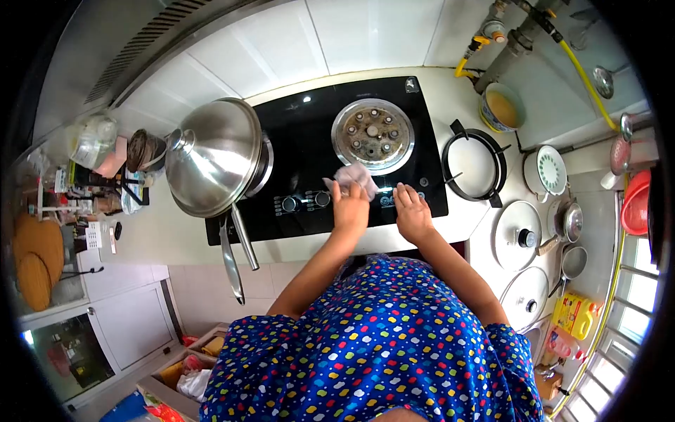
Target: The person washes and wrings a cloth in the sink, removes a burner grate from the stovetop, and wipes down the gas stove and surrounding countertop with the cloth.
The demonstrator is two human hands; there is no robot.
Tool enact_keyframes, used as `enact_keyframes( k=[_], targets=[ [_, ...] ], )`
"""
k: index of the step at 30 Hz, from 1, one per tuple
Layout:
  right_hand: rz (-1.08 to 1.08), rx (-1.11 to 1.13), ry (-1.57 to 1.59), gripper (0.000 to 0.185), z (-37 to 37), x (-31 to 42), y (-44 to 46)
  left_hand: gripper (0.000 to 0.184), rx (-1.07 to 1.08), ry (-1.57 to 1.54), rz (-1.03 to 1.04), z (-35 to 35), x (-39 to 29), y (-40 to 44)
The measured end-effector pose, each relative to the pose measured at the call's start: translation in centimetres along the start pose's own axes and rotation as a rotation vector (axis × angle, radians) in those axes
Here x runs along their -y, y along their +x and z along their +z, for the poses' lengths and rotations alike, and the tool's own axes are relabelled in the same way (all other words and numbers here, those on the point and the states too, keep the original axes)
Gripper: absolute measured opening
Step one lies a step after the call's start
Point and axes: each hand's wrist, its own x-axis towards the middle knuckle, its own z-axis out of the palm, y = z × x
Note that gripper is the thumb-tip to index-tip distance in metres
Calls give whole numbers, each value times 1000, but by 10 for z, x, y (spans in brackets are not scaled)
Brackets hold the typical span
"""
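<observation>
Black glass cooktop (299, 126), set in the worktop (316, 247). Steel pan with domed lid (218, 155), at nine o'clock from the exposed burner (373, 131). Right hand (413, 211), at five o'clock: open, palm down, fingers extended on the glass, holding nothing. Left hand (351, 206), at seven: partly closed, fingers bent over a crumpled pale cloth (360, 176) beside the burner's rim.

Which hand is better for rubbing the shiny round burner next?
Probably the left hand. Its fingers are on the pale cloth, right at the near edge of the round burner. The right hand lies flat with no cloth, farther from the burner.
</observation>
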Motion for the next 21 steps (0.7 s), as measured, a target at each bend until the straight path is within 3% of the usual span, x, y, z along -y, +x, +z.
enact_keyframes(
  k=[2,4,8,10,14,16,18,20,21],
  targets=[
    [1,-14,10,54,3,-2,0,31,165,183,34,2,-16,-9],
    [-1,-26,23,53,5,-4,1,31,86,176,73,2,-8,-10],
    [-24,-206,228,45,8,-10,-4,33,-150,237,-73,17,43,26],
    [-26,-350,368,40,3,-9,-12,37,289,77,-220,-26,43,50],
    [-32,-374,430,39,-4,-17,-41,32,-33,117,-21,2,37,24],
    [-16,-374,486,38,-2,-20,-53,34,-7,-46,13,-4,12,6],
    [27,-376,540,38,2,-24,-63,34,-43,12,121,-6,-13,-8],
    [41,-403,535,38,5,-28,-66,36,117,-113,85,-8,-35,-12],
    [52,-415,560,38,3,-29,-68,41,89,-56,96,-7,-39,-13]
  ],
)
